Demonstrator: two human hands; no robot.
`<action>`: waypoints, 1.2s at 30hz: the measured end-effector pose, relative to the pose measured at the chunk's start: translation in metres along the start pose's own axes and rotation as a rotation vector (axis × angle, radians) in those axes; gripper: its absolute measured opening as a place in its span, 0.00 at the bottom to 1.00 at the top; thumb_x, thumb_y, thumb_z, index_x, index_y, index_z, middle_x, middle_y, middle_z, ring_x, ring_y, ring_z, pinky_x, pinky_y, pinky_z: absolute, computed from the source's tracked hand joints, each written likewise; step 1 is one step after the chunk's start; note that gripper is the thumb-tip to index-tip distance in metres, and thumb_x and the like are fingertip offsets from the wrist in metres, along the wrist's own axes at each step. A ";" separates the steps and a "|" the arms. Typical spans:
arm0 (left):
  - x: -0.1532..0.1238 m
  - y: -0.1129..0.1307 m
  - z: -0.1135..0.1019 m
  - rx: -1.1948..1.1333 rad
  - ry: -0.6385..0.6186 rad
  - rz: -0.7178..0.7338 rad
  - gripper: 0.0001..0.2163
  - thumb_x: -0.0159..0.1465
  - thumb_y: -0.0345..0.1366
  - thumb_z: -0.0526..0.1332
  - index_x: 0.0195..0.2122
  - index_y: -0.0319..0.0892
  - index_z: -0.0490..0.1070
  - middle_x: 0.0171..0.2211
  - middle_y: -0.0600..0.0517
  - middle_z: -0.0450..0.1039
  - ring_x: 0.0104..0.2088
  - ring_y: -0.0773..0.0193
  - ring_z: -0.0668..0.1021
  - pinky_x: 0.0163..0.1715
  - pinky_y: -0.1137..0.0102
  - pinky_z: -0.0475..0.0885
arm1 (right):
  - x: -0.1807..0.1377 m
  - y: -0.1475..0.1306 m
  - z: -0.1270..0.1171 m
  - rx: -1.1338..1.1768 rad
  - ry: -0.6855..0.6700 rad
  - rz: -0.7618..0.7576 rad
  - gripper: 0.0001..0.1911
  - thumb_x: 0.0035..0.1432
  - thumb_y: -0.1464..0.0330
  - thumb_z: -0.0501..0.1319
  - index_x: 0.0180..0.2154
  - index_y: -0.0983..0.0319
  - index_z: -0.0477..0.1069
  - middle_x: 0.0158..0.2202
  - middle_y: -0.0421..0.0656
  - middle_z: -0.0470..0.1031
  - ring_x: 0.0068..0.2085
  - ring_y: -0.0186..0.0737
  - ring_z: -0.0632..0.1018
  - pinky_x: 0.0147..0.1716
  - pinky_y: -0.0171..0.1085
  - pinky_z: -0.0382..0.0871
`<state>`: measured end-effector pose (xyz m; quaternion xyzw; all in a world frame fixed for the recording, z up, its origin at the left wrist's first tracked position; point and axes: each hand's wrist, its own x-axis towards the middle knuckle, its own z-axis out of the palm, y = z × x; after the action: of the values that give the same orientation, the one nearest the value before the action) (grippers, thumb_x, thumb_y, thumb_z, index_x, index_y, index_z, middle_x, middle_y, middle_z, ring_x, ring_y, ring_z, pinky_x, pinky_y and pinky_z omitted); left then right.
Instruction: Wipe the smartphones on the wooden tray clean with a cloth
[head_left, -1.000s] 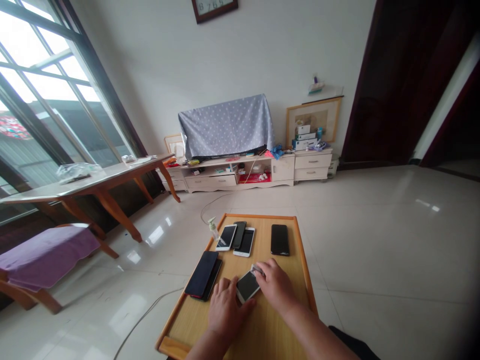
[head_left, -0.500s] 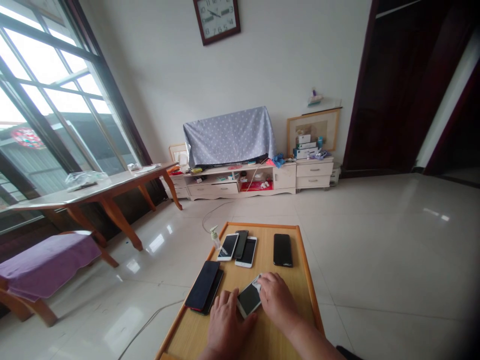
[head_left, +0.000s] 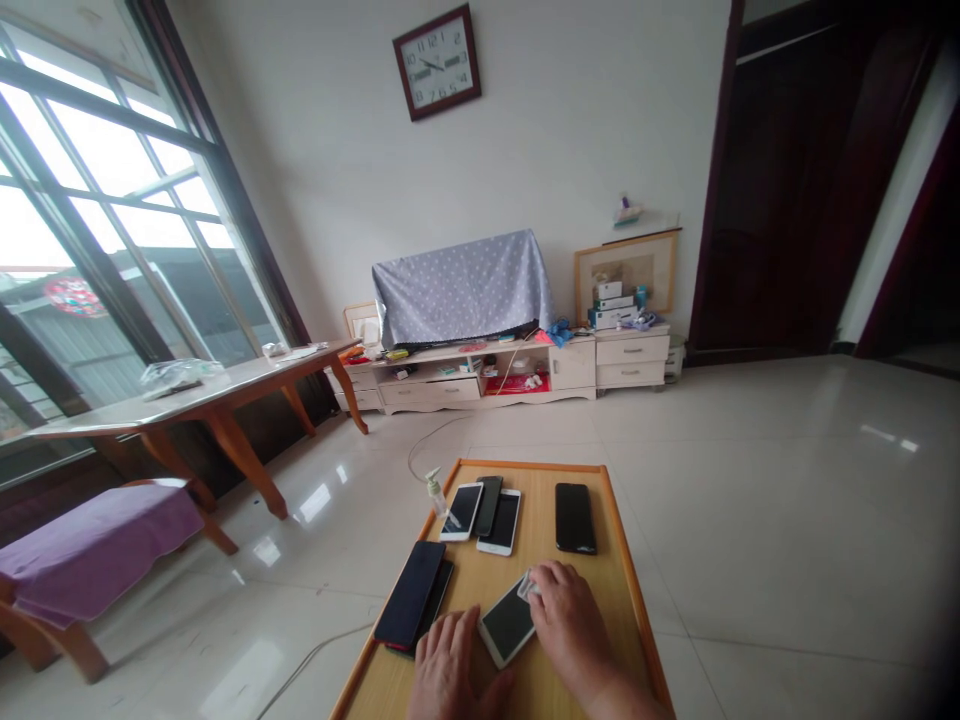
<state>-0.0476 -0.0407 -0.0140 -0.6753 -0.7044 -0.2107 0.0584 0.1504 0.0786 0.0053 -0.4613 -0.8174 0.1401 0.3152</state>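
Hands are placed on a wooden desk [head_left: 604, 530]. The right hand [head_left: 571, 628] is closed on a small whitish item [head_left: 529, 587], pressed against a white-framed smartphone [head_left: 508, 622]; the left hand [head_left: 457, 668] is laid open just beside it. Two stacked dark phones [head_left: 410, 595] lie nearby. Three phones [head_left: 488, 505] are grouped beyond, a black phone [head_left: 575, 518] is set apart, and a pump bottle [head_left: 433, 492] stands past the desk's corner.

Low wooden table [head_left: 525, 466], orange-edged rim. Far end: white-framed phone [head_left: 462, 511], dark phone [head_left: 488, 505] and second white-framed phone [head_left: 501, 522], side by side, touching. Far right: black phone [head_left: 575, 518], apart. Near left: dark-screened phone [head_left: 410, 595] overlapping a black handset [head_left: 437, 590]. Near centre: angled white phone [head_left: 508, 622].
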 end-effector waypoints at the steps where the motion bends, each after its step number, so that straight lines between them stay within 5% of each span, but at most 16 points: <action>1: 0.000 -0.001 0.001 0.004 0.005 0.006 0.31 0.57 0.53 0.67 0.60 0.47 0.68 0.54 0.46 0.75 0.55 0.50 0.75 0.54 0.57 0.70 | 0.000 0.000 0.000 -0.008 -0.006 0.001 0.12 0.63 0.74 0.58 0.43 0.55 0.76 0.46 0.42 0.77 0.48 0.44 0.74 0.51 0.40 0.64; 7: 0.003 -0.003 0.003 0.021 -0.024 -0.016 0.31 0.56 0.54 0.67 0.58 0.47 0.70 0.55 0.45 0.74 0.57 0.48 0.74 0.56 0.55 0.68 | -0.003 -0.004 -0.007 -0.071 -0.062 -0.024 0.12 0.69 0.69 0.54 0.42 0.53 0.77 0.44 0.40 0.80 0.46 0.43 0.75 0.47 0.42 0.62; 17: 0.004 -0.010 0.006 0.042 -0.045 0.013 0.30 0.59 0.60 0.63 0.58 0.48 0.71 0.56 0.45 0.75 0.58 0.47 0.74 0.55 0.53 0.69 | -0.020 -0.008 0.001 -0.180 -0.199 -0.049 0.24 0.70 0.58 0.51 0.64 0.51 0.67 0.66 0.41 0.67 0.70 0.58 0.58 0.64 0.59 0.53; 21: 0.003 -0.014 0.012 0.024 -0.029 0.023 0.28 0.61 0.58 0.63 0.57 0.47 0.71 0.55 0.44 0.75 0.58 0.48 0.74 0.56 0.54 0.71 | -0.023 -0.017 0.005 -0.159 -0.303 -0.042 0.26 0.69 0.59 0.51 0.66 0.51 0.63 0.68 0.41 0.62 0.71 0.61 0.54 0.66 0.68 0.45; 26: 0.000 -0.026 0.030 0.006 0.023 0.120 0.27 0.59 0.47 0.66 0.58 0.43 0.69 0.56 0.43 0.75 0.59 0.50 0.75 0.57 0.57 0.73 | -0.031 -0.035 0.016 -0.025 -0.480 -0.156 0.28 0.65 0.62 0.57 0.65 0.48 0.64 0.67 0.39 0.62 0.70 0.63 0.56 0.66 0.71 0.46; 33: 0.001 -0.020 0.027 -0.004 0.068 0.119 0.28 0.60 0.53 0.65 0.57 0.43 0.70 0.56 0.41 0.74 0.57 0.49 0.76 0.55 0.57 0.76 | -0.022 -0.020 0.005 -0.065 -0.292 -0.049 0.25 0.68 0.63 0.54 0.65 0.46 0.64 0.67 0.40 0.65 0.71 0.62 0.55 0.65 0.75 0.40; 36: 0.001 -0.019 0.027 -0.017 0.063 0.106 0.27 0.60 0.51 0.66 0.57 0.43 0.70 0.56 0.41 0.74 0.57 0.49 0.76 0.56 0.56 0.76 | -0.019 -0.026 0.000 -0.055 -0.330 -0.023 0.25 0.69 0.62 0.52 0.66 0.45 0.63 0.68 0.40 0.63 0.71 0.63 0.54 0.65 0.75 0.38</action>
<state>-0.0611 -0.0295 -0.0419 -0.7052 -0.6636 -0.2344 0.0859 0.1405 0.0487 0.0113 -0.4313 -0.8668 0.1880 0.1655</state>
